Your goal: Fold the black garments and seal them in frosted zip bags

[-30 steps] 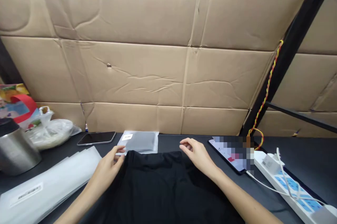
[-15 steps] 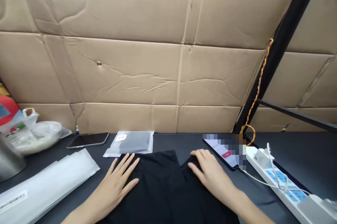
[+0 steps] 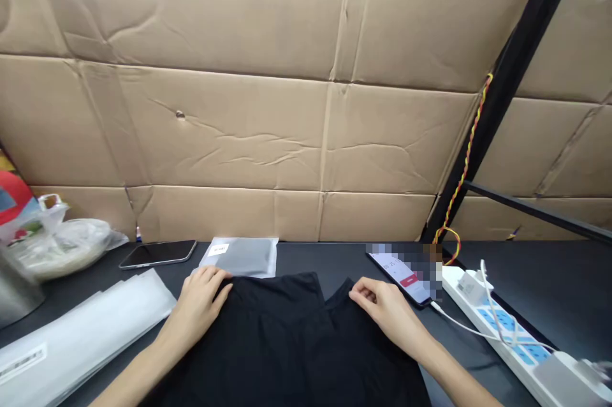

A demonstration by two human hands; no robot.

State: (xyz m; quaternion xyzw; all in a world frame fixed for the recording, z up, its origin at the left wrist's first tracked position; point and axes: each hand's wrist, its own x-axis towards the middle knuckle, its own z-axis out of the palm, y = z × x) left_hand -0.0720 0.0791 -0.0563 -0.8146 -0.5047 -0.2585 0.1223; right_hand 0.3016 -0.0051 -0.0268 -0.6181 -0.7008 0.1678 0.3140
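Note:
A black garment [image 3: 291,343] lies spread on the dark table in front of me, with a V-shaped gap in its far edge. At the garment's far left corner, my left hand [image 3: 201,298] is closed, its thumb and fingers pinching the fabric. My right hand [image 3: 387,311] pinches the far edge on the other side, just right of the gap, with its fingers curled in. Behind the left hand is a frosted plastic pouch [image 3: 253,258] with a white label and something dark inside. The garment's near part runs out of view.
White plastic packages [image 3: 95,333] lie at left, near a metal container [image 3: 16,289] and a clear bag [image 3: 79,244]. A dark phone [image 3: 157,254] is behind them. At right are a lit phone [image 3: 399,273] on a cable and a power strip [image 3: 497,321]. Cardboard [image 3: 239,107] walls the back.
Both hands lay flat with fingers stretched out on the garment; now they have closed on its far edge. The left hand has shifted left, and the garment's far edge looks slightly raised.

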